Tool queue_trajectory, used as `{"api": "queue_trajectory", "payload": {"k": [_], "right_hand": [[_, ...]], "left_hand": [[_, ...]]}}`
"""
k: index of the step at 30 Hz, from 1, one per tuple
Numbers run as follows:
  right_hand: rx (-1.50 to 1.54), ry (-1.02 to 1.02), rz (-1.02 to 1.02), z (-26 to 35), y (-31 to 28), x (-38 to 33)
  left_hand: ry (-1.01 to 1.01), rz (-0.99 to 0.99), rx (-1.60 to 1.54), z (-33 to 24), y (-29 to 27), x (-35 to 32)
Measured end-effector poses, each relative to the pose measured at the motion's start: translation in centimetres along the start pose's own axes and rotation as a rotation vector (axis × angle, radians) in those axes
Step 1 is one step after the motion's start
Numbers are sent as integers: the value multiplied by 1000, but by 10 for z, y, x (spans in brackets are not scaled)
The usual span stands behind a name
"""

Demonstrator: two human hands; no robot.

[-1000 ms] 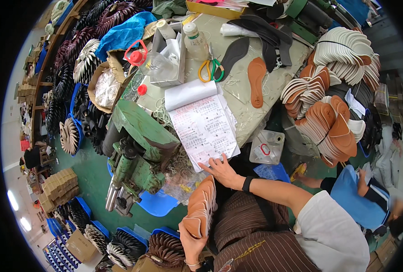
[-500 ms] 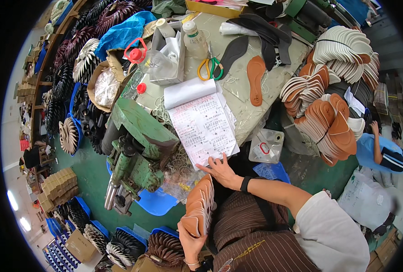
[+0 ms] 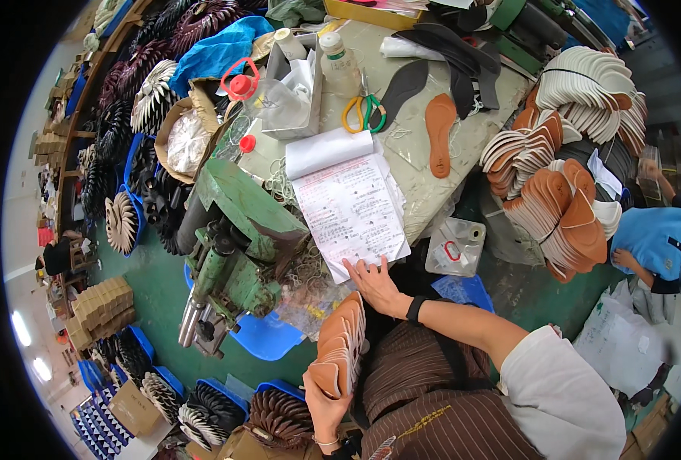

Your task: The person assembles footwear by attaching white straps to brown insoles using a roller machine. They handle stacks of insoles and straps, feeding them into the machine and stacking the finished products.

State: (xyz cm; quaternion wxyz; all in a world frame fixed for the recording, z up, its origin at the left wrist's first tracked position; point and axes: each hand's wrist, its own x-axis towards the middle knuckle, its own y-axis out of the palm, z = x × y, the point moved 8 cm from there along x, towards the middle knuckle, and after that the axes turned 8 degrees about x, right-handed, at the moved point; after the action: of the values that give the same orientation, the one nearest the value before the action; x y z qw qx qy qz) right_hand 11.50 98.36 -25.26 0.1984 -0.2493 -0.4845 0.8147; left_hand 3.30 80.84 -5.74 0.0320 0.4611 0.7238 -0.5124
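— Left hand [image 3: 327, 399] has its grip closed round a fanned stack of tan insoles [image 3: 342, 345], held upright over the lap; right hand [image 3: 376, 282] lies flat, fingers spread, holding nothing, on the lower edge of the sheet [image 3: 352, 211].

— Counts, biggest first?

— One worktop [image 3: 425, 195], one green machine [image 3: 237, 245] at its left edge, two big heaps of insoles [image 3: 563, 207] at the right, one printed sheet with its top rolled, one loose tan insole [image 3: 439, 134], one pair of scissors [image 3: 363, 111], one black wristband [image 3: 415, 308].

— Any change from before?

— Both hands stay as they were. The person in blue [image 3: 655, 241] at the right has moved up, closer to the heaps.

— What can't you make out?

— How many insoles are in the held stack; they overlap too tightly. The left wrist is cut off at the lower rim, and the far-right person is partly cropped.
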Motion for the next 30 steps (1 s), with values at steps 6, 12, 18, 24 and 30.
{"api": "queue_trajectory", "payload": {"k": [6, 12, 18, 24, 30], "right_hand": [[-16, -41, -67, 4, -3, 2], [37, -58, -83, 5, -6, 0], [-24, -54, -104, 6, -6, 1], [-29, -54, -80, 7, -6, 1], [-18, -59, -86, 7, -4, 2]], "left_hand": [[-28, 8, -31, -3, 0, -2], [-15, 13, -13, 1, 2, -2], [-25, 12, -28, -1, 1, 0], [-28, 25, -15, -1, 1, 1], [-22, 26, -23, 0, 1, 2]]}}
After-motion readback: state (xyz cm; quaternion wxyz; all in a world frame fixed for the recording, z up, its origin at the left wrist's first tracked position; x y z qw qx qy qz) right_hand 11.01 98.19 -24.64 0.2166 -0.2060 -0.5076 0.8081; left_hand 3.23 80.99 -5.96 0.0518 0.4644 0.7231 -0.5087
